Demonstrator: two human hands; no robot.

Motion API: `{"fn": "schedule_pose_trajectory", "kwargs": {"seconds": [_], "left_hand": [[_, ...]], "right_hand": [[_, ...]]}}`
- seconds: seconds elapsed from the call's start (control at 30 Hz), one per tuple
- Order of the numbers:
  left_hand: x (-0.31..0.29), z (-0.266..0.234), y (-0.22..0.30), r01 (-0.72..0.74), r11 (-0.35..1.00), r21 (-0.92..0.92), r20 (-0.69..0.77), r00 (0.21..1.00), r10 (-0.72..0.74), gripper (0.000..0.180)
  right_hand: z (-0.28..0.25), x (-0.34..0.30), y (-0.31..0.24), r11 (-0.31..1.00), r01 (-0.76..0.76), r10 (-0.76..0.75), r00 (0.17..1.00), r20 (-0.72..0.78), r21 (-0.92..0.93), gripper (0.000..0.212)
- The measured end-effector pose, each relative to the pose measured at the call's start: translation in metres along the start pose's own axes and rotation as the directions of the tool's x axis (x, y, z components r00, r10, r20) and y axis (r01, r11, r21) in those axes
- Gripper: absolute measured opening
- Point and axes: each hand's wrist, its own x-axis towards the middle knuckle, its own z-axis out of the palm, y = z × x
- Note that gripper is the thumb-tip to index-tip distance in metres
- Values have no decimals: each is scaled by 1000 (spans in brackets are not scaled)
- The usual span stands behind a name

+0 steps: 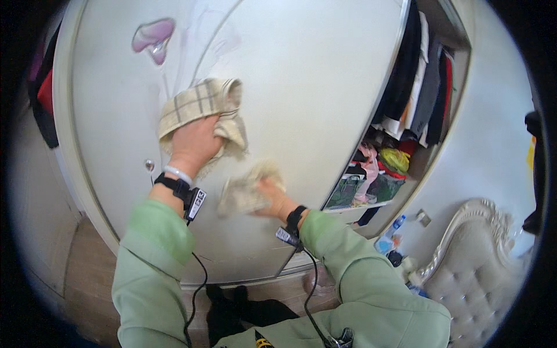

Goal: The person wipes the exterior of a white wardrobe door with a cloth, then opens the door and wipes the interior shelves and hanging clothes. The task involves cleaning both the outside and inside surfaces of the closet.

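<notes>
Okay, left hand [197, 142] is closed on a checked cloth [200, 103] at the door [307, 87], just below the purple flower [154, 37]. Lower down, the right hand [275, 198] grips a beige cloth [242, 194], both blurred; can't tell if that cloth touches the door. Clothes [425, 75] hang right of the door; tufted headboard [473, 272] is lower right, well apart from both cloths.
</notes>
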Motion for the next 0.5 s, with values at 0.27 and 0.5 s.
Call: {"fn": "schedule_pose_trajectory", "kwargs": {"seconds": [0.27, 0.5], "left_hand": [[-8, 3, 1, 13, 982, 186, 39, 999, -21, 34], [-10, 11, -5, -15, 969, 249, -5, 1000, 16, 64]], "right_hand": [[-75, -8, 16, 691, -279, -167, 836, -523, -667, 50], [-211, -9, 139, 802, -593, 195, 369, -909, -68, 51]]}}
